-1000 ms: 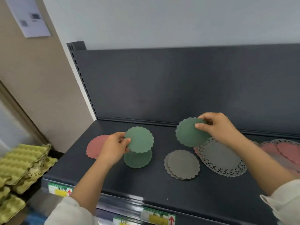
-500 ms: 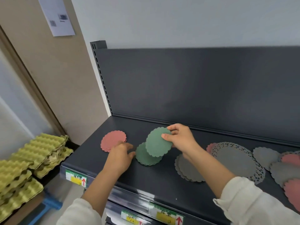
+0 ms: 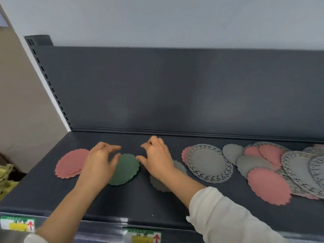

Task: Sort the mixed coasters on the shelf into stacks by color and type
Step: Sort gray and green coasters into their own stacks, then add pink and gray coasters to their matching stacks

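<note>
Both hands, left (image 3: 100, 163) and right (image 3: 156, 158), flank the green coaster stack (image 3: 125, 170), fingers loosely spread and thumbs at its rim, gripping nothing (actual contact unclear). Pink stack (image 3: 70, 163) lies at its 9 o'clock, grey stack (image 3: 157, 184) at 3 under the right wrist, and the unsorted pile (image 3: 268, 183) farther at 3, all on the shelf (image 3: 140, 202).

A single wide-angle view, taken from a camera worn on the head of a person who stands at the front of a long dark grey metal shelf (image 3: 122, 204). It looks forward and down across the shelf top towards the shelf's upright dark grey back panel (image 3: 175, 88), with a pale wall (image 3: 157, 20) above that. The view is close: the left hand (image 3: 99, 162) and right hand (image 3: 157, 159) reach in from below, and green-and-yellow paper price labels (image 3: 143, 236) on the shelf's front edge touch the bottom border.
</note>
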A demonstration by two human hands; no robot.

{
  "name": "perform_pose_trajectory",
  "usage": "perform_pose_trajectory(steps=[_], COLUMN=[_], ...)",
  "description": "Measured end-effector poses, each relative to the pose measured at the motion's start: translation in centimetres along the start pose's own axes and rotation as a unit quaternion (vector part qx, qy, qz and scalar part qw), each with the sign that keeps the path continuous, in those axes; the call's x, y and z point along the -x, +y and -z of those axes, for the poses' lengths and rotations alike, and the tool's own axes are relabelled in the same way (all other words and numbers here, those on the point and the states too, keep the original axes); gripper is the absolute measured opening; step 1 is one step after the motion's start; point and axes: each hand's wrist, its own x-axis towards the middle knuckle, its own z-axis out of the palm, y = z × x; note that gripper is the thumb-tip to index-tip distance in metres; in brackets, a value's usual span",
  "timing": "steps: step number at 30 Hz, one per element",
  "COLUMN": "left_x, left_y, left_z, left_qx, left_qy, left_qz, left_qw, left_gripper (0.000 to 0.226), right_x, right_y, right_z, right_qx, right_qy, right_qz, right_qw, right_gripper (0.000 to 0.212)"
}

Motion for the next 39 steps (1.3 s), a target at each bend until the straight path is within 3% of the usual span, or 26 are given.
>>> perform_pose_trajectory(steps=[6,11,15,18,21,28,33,36,39], left_x=[-2.1,-2.3,-1.3,-0.3,0.3,0.2,-0.4,-0.4,-0.7], left_y=[6.5,13.3,18.5,21.6,23.6,26.1,27.1,27.1,26.0], left_z=[-4.8,-9.2,-12.2,-14.2,-16.1,-19.1,-19.3,-18.4,-16.0], left_qx=[0.049,0.096,0.090,0.076,0.066,-0.026,0.002,0.117,0.173], left_qy=[-0.039,-0.128,-0.211,-0.267,-0.318,-0.337,-0.319,-0.318,-0.267], left_qz=[-0.095,-0.191,-0.245,-0.269,-0.269,-0.259,-0.208,-0.204,-0.174], left_qw=[0.994,0.968,0.942,0.922,0.907,0.905,0.925,0.919,0.932], left_gripper=[0.021,0.026,0.036,0.042,0.050,0.058,0.071,0.053,0.037], right_x=[4.6,11.1,16.1,18.4,19.3,18.4,18.6,18.5,17.2], right_y=[7.9,15.4,19.0,20.1,20.5,20.9,20.8,20.5,19.7], right_z=[5.8,10.9,13.9,15.2,15.2,15.6,15.5,15.9,16.7], right_qx=[0.005,0.059,0.080,0.046,0.069,0.069,0.006,-0.029,-0.066], right_qy=[0.087,0.132,0.105,0.061,0.004,-0.018,0.026,0.063,0.121], right_qz=[-0.110,-0.251,-0.367,-0.414,-0.421,-0.442,-0.415,-0.382,-0.330], right_qw=[0.990,0.957,0.921,0.907,0.904,0.894,0.910,0.922,0.934], right_gripper=[0.032,0.031,0.041,0.065,0.085,0.090,0.080,0.059,0.033])
